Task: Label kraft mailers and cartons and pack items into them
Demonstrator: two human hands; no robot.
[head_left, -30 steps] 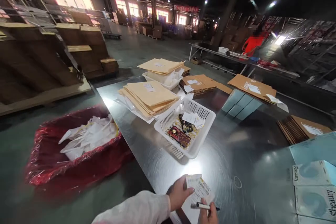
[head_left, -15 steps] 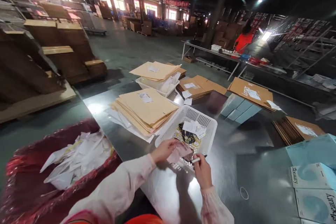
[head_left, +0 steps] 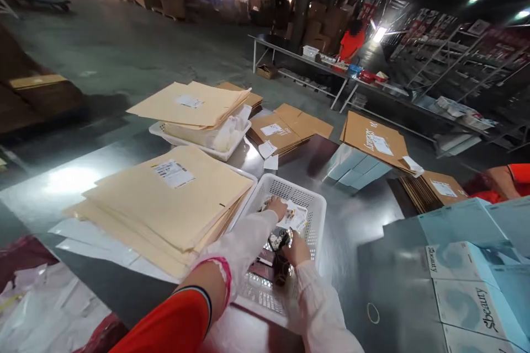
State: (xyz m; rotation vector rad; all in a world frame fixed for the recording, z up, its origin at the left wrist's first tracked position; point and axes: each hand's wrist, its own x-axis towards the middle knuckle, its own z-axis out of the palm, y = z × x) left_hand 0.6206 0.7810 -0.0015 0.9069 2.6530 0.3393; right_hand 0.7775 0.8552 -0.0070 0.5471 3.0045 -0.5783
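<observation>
Both my hands reach into a white perforated plastic basket (head_left: 317, 207) on a shiny metal table (head_left: 351, 231). My left hand (head_left: 276, 207) rests on white paper slips (head_left: 297, 217) at the basket's far end, fingers curled on them. My right hand (head_left: 295, 249) is closed round a small dark patterned case (head_left: 278, 240) near the basket's middle. A dark red item (head_left: 265, 270) lies lower in the basket. My sleeves are pale, with an orange cuff on the left arm.
A thick pile of tan envelopes (head_left: 165, 204) lies left of the basket; another pile sits on a second white basket (head_left: 194, 138) behind. Flat cardboard stacks (head_left: 372, 138) and light blue boxes (head_left: 467, 281) fill the right. A rubber band (head_left: 372, 313) lies on the table. A person in orange (head_left: 351, 44) stands far off.
My view has dropped and moved closer to the basket. Both hands went from its near rim deeper inside: the left onto the paper slips, the right onto the dark case. The pen no longer shows.
</observation>
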